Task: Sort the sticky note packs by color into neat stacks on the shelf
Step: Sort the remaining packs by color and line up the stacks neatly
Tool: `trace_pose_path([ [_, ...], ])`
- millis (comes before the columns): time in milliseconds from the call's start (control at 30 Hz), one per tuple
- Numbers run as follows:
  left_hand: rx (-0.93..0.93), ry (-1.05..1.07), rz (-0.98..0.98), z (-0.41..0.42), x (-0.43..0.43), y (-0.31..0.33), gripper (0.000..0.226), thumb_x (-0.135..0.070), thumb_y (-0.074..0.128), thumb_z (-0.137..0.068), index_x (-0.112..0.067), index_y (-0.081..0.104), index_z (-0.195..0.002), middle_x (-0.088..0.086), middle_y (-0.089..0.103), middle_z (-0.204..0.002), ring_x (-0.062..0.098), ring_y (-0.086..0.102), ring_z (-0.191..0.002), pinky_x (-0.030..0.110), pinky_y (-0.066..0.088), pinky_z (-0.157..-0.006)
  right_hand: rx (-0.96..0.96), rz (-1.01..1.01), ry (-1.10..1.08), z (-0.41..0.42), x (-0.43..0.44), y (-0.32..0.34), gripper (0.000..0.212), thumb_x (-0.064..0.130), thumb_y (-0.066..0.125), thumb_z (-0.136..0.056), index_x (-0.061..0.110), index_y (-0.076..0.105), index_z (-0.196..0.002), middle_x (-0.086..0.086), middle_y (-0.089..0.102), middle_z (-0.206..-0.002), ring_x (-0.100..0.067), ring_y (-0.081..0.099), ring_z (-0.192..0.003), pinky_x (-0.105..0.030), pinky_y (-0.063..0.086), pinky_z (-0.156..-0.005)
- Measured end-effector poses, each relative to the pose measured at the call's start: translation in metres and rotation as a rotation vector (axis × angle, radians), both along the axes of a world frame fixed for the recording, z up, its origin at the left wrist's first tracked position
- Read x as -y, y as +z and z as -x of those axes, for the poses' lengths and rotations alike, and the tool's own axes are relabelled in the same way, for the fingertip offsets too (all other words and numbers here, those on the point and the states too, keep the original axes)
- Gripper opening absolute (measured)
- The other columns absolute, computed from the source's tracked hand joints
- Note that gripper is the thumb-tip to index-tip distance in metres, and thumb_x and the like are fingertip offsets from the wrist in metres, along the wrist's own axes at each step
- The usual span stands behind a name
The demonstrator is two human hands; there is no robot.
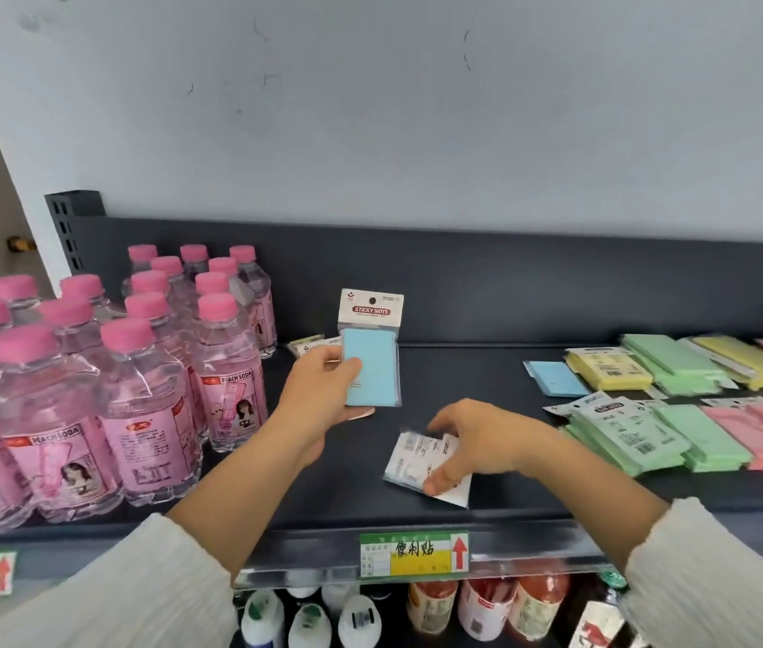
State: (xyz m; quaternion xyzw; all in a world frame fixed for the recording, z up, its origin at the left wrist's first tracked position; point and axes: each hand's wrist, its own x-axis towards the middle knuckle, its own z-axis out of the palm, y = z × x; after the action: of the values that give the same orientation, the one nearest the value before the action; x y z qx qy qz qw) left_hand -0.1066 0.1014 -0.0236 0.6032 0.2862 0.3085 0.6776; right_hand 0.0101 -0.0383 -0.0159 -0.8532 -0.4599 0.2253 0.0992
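Cellophane wraps each of these packs, so I judge them light, flat and a little slippery. They look stiff enough across the pad to be pinched by the long edges without bending, and only the card header seems likely to crease. The left hand (319,390) holds a blue pack (372,367) upright above the middle of the shelf (463,367), thumb across its face, label toward the camera. The right hand (478,441) is curled over a few face-down packs (417,460) lying near the front edge, thumb tucked at their near side; their colour is hard to tell from the white backing. Farther right lie a lone blue pack (557,378), a yellow stack (608,369), green stacks (641,441) and pink stacks (753,432). Pink-capped bottles (136,367) crowd the left. The held pack probably belongs on the lone blue one, and slick sleeves may slide when stacked.
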Motion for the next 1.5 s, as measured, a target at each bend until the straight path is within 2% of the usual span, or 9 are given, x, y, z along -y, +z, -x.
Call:
trace_pose_path([
  [233, -0.028, -0.009, -0.206, 0.01, -0.008, 0.002, 0.046, 0.005, 0.038, -0.085, -0.04, 0.046, -0.092, 0.008, 0.056, -0.108, 0.029, 0.059, -0.098, 0.054, 0.056, -0.075, -0.143, -0.365, -0.063, 0.011, 0.005, 0.014, 0.02, -0.001, 0.069, -0.078, 0.01, 0.072, -0.094, 0.001, 0.068, -0.092, -0.016, 0.062, -0.087, -0.027, 0.049, -0.079],
  [333, -0.044, -0.055, -0.207, 0.014, -0.006, 0.004, 0.041, 0.004, 0.037, -0.085, -0.034, 0.05, -0.09, 0.01, 0.056, -0.108, 0.026, 0.057, -0.092, 0.05, 0.056, -0.077, -0.077, -0.63, -0.031, 0.018, 0.009, 0.027, 0.027, -0.01, 0.067, -0.077, 0.015, 0.076, -0.081, 0.007, 0.057, -0.106, 0.001, 0.055, -0.092, -0.007, 0.043, -0.075],
  [467, -0.043, -0.146, -0.152, 0.017, -0.004, 0.004, 0.039, 0.006, 0.037, -0.088, -0.027, 0.058, -0.087, 0.014, 0.058, -0.112, 0.027, 0.06, -0.096, 0.047, 0.055, -0.079, -0.109, -0.945, -0.007, 0.021, 0.009, 0.032, 0.052, -0.015, 0.065, -0.078, 0.034, 0.074, -0.063, 0.011, 0.048, -0.124, -0.002, 0.052, -0.11, -0.012, 0.049, -0.076],
  [600, 0.058, -0.258, 0.007, 0.021, -0.001, 0.009, 0.034, 0.002, 0.04, -0.094, -0.018, 0.067, -0.098, 0.007, 0.063, -0.115, 0.021, 0.064, -0.102, 0.038, 0.058, -0.08, -0.216, -1.125, -0.048, 0.032, 0.009, 0.036, 0.032, -0.017, 0.062, -0.077, 0.012, 0.074, -0.077, -0.002, 0.049, -0.12, 0.007, 0.06, -0.093, -0.013, 0.052, -0.067],
  [800, 0.156, -0.511, 0.121, 0.025, 0.008, 0.019, 0.026, -0.014, 0.065, -0.087, -0.013, 0.065, -0.113, 0.003, 0.072, -0.106, 0.017, 0.069, -0.097, 0.031, 0.058, -0.076, -0.25, -1.188, -0.069, 0.042, 0.008, 0.026, 0.049, -0.021, 0.062, -0.075, 0.024, 0.076, -0.062, 0.002, 0.052, -0.119, 0.003, 0.06, -0.098, -0.015, 0.053, -0.065],
  [1033, 0.214, -0.286, -0.056, 0.012, 0.01, 0.016, 0.05, 0.003, 0.076, -0.072, -0.022, 0.063, -0.114, 0.003, 0.069, -0.108, 0.021, 0.068, -0.097, 0.034, 0.058, -0.071, -0.591, -1.2, -0.371, 0.046, 0.017, 0.025, 0.042, 0.004, 0.057, -0.09, 0.028, 0.053, -0.125, 0.008, 0.066, -0.114, -0.014, 0.068, -0.096, -0.029, 0.056, -0.073],
  [1167, 0.203, -0.242, -0.212, 0.005, 0.013, 0.013, 0.049, -0.004, 0.079, -0.072, -0.035, 0.062, -0.106, -0.002, 0.066, -0.111, 0.018, 0.064, -0.102, 0.04, 0.058, -0.079, -0.475, -0.922, -0.408, 0.049, 0.021, 0.022, 0.023, 0.013, 0.067, -0.085, 0.009, 0.064, -0.108, -0.004, 0.072, -0.091, -0.015, 0.07, -0.077, -0.027, 0.058, -0.074],
  [1333, 0.186, -0.273, -0.275, -0.006, 0.014, 0.017, 0.033, -0.008, 0.054, -0.093, -0.034, 0.058, -0.112, -0.005, 0.057, -0.122, 0.009, 0.058, -0.099, 0.034, 0.056, -0.082, -0.465, -1.047, -0.583, 0.031, 0.029, 0.025, 0.006, 0.008, 0.063, -0.088, 0.007, 0.065, -0.094, -0.003, 0.071, -0.085, -0.015, 0.07, -0.071, -0.024, 0.058, -0.067],
  [1500, 0.027, -0.22, -0.373, -0.022, 0.008, 0.018, 0.051, 0.005, 0.041, -0.09, -0.032, 0.06, -0.119, -0.005, 0.052, -0.092, 0.01, 0.039, -0.063, 0.016, 0.037, -0.051, -0.378, -1.101, -0.741, -0.011, 0.053, 0.03, 0.005, 0.009, 0.059, -0.091, 0.008, 0.061, -0.087, -0.008, 0.068, -0.088, -0.016, 0.066, -0.066, -0.021, 0.056, -0.063],
])
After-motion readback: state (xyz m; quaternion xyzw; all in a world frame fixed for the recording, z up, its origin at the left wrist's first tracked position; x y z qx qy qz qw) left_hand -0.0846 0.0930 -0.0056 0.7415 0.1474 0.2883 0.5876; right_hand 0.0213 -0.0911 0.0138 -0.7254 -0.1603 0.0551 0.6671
